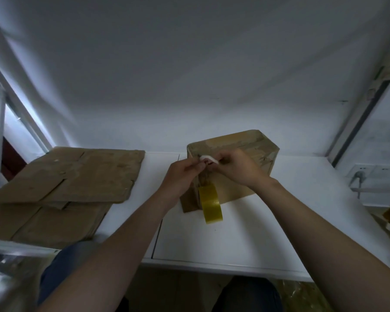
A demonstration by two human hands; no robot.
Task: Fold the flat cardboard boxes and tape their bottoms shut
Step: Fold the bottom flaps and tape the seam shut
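Pinching with curled fingers, the left hand [185,170] and the right hand [236,170] meet fingertip to fingertip on a small white flat piece [208,159]; which hand bears most of it cannot be told. They work at the near top edge of a brown cardboard box [252,149], folded up into a block and standing on the white table [234,233], its upper face glossy with tape. Just below the hands, a roll of yellowish translucent packing tape [209,202] hangs against the box's near side, its lower end over the tabletop. A brown flap juts out at the box's foot beside the roll. Well to the left, a stack of flat brown cardboard sheets [77,176] lies on the table, overhanging its left edge. A white wall socket [367,171] sits at far right.
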